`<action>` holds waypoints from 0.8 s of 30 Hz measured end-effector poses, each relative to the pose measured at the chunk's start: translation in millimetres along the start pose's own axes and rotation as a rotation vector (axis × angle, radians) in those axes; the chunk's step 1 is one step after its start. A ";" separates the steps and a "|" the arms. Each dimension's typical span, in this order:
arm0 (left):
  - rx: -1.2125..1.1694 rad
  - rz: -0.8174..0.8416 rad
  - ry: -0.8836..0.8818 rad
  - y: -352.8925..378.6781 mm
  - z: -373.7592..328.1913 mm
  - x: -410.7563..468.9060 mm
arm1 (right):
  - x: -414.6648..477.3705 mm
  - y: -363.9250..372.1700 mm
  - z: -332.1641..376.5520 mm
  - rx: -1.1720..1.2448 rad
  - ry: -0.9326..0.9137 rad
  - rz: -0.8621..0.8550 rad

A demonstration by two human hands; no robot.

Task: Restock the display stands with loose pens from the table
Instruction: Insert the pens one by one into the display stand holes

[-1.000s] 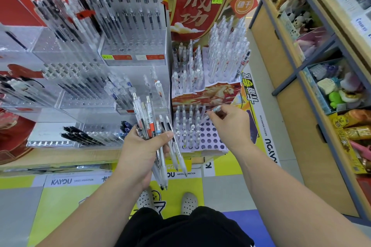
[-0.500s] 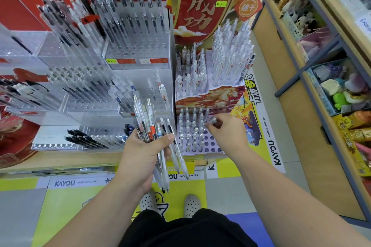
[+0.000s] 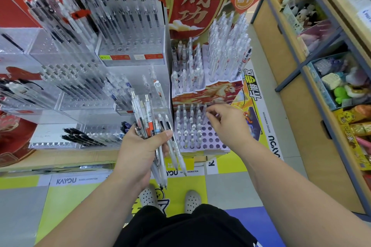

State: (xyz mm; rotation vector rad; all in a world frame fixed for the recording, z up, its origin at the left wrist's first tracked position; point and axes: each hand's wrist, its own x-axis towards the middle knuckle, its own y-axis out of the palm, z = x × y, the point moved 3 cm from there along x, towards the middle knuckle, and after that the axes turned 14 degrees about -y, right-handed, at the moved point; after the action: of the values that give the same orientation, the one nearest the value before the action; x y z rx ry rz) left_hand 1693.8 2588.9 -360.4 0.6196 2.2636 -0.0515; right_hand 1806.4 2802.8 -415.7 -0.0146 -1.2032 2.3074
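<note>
A shop aisle from the head view: a red board (image 3: 192, 2) stands at twelve o'clock, a shelf unit (image 3: 291, 90) of toys runs down the three o'clock side, and clear acrylic stands (image 3: 128, 54) crowd the table (image 3: 60, 159) from nine to eleven o'clock. At centre sits the holed stand (image 3: 212, 140), its lower tier filled with upright pens on the nine o'clock side and showing bare holes toward three and five o'clock. The left hand (image 3: 140, 152) is wrapped round a bundle of loose pens (image 3: 148, 118), tips pointing down to six o'clock, fanned rather than squared. The right hand (image 3: 230, 126) hovers over the stand's rear row, curled fingertips (image 3: 210, 113) at the top of one pen (image 3: 205, 112) stood in a hole; whether they pinch it or only touch it I cannot tell. To do this step well, I judge the pen should be pressed straight down until it seats, not tilted against its neighbours at nine o'clock, then let go cleanly. The next one is best drawn from the bundle's loose outer edge at three o'clock, and the bare holes filled row by row so none is skipped
</note>
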 end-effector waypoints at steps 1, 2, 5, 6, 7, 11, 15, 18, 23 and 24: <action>-0.005 0.001 -0.001 0.6 -0.2 0.4 | 2.0 1.1 1.3 -0.036 -0.039 0.006; -0.012 0.004 -0.003 1.4 -0.5 0.5 | 3.4 2.5 2.0 -0.063 -0.077 0.007; -0.027 0.017 -0.024 3.8 -1.5 -0.1 | 5.7 3.8 4.0 -0.123 -0.133 0.019; -0.029 0.025 -0.033 4.9 -2.2 -0.7 | 5.9 3.8 3.8 -0.132 -0.131 0.023; -0.034 0.032 -0.041 6.3 -2.7 -1.5 | 5.7 2.5 4.7 -0.138 -0.111 0.030; -0.035 0.067 -0.064 12.7 -5.3 -6.3 | -2.5 -19.3 24.6 0.022 0.036 -0.070; 0.081 0.183 -0.087 26.2 -2.9 -11.1 | -9.7 -34.0 68.7 0.670 0.194 0.033; 0.192 0.211 -0.054 37.5 1.8 -11.1 | -14.2 -37.3 76.8 0.782 0.230 0.146; 0.237 0.134 -0.050 36.8 12.1 -2.7 | -21.3 -49.2 64.4 0.710 0.253 0.092; 0.226 0.104 -0.056 33.3 13.3 0.0 | -21.7 -55.0 57.8 0.695 0.285 -0.002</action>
State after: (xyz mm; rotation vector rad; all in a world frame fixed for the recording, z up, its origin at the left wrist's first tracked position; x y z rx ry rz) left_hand 1717.8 2615.2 -364.6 0.8429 2.1850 -0.2732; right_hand 1835.6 2774.3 -343.8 -0.0872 -0.2307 2.4935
